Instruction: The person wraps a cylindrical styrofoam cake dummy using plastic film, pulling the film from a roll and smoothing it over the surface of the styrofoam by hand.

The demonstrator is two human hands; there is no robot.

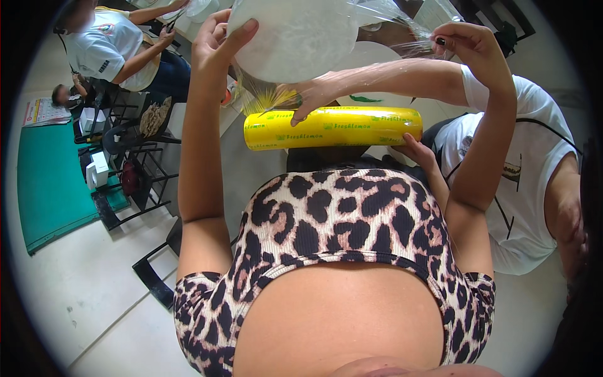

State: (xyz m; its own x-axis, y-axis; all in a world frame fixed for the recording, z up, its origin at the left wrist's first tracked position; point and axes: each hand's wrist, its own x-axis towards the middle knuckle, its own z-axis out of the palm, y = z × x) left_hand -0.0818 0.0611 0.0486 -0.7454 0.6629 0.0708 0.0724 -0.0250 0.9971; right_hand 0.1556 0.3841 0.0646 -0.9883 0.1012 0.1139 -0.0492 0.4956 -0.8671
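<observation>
My left hand (225, 37) grips the left rim of a round, frosted white plate-like disc (294, 40), thumb on the near face. Clear cling film (400, 26) stretches from around the disc across to the right. A gathered edge of that film is pinched in my right hand (464, 45), between thumb and fingers. Below the disc lies a yellow-wrapped roll of cling film (330, 129) bearing green print. A co-worker's hand (308, 96) rests on the top of the roll near its left part, and the other hand (417, 148) supports its right end.
The co-worker in a white shirt (532, 188) is close on my right. A second white disc (372, 54) lies beyond the film. Another person (118, 52) stands at upper left, holding scissors. Black chairs (136, 179) and a green board (52, 174) are at left.
</observation>
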